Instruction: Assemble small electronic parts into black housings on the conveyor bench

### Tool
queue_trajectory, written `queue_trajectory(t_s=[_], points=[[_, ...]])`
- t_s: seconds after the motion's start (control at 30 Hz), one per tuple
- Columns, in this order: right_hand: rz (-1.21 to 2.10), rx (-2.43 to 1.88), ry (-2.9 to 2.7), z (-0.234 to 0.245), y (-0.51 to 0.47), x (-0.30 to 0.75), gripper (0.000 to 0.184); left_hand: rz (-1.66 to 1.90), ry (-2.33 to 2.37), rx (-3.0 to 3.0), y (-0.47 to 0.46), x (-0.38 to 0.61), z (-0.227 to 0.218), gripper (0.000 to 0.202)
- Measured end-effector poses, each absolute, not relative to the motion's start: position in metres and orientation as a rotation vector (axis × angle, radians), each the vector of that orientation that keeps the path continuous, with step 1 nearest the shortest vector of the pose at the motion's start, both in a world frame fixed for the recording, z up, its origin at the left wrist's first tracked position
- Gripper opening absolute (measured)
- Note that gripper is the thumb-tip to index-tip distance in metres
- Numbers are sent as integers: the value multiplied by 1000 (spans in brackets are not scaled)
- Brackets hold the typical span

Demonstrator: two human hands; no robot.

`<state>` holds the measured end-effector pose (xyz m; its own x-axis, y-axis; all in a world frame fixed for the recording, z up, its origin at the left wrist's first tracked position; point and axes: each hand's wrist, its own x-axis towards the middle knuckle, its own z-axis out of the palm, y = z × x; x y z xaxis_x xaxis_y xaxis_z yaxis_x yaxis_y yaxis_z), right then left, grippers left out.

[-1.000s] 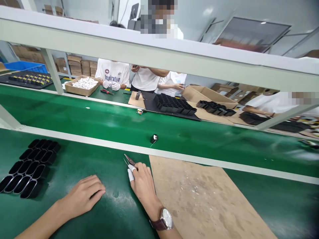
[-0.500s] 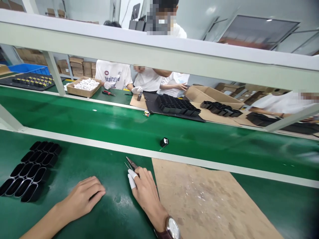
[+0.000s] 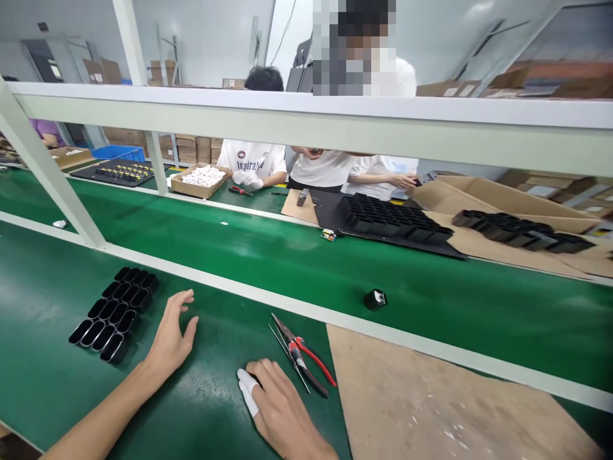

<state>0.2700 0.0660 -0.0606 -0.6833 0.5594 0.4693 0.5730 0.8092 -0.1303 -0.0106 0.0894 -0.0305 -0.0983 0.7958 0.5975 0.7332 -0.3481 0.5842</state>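
Observation:
My left hand (image 3: 173, 335) is raised over the green tabletop, thumb and fingers apart, holding nothing. Just left of it stand several black oval cases (image 3: 115, 313) in tight rows, their open tops up. Lower down, my right hand (image 3: 282, 406) rests on the table, empty, its fingers loosely bent. White finger cots (image 3: 248, 391) cover two of its digits. Beside it, up and to the right, lie red-and-black needle-nose pliers (image 3: 301, 351). A pair of thin metal tweezers (image 3: 287, 351) lies along their left side, apart from the hand.
A brown cardboard sheet (image 3: 445, 396) lies at right. Beyond a white rail (image 3: 230, 287), a green belt (image 3: 268, 268) carries a black case (image 3: 375, 299) and a small part (image 3: 329, 235). A shelf beam (image 3: 287, 121) crosses above. Co-workers sit opposite near black case rows (image 3: 397, 217).
My right hand has come off the pliers and tweezers and moved down towards me. My left hand has opened and moved nearer the black cases. The view has turned left.

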Motion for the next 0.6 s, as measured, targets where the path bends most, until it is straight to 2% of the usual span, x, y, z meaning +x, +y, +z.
queue_trajectory(t_s=[0.07,0.2,0.33,0.43,0.6], points=[[-20,-828,-2505,-59,67,268,48,1358,1702,2137,87,-9,-33,41],[-88,-881,-2445,-53,77,273,42,1165,1444,2362,76,8,-39,19],[-241,-1129,-2383,-44,96,295,53,1031,1308,2438,67,21,-42,17],[-212,-1213,-2446,-41,106,313,63,1015,1282,2442,67,20,-44,18],[-117,-1188,-2538,-41,111,327,62,1039,1282,2442,73,12,-46,18]])
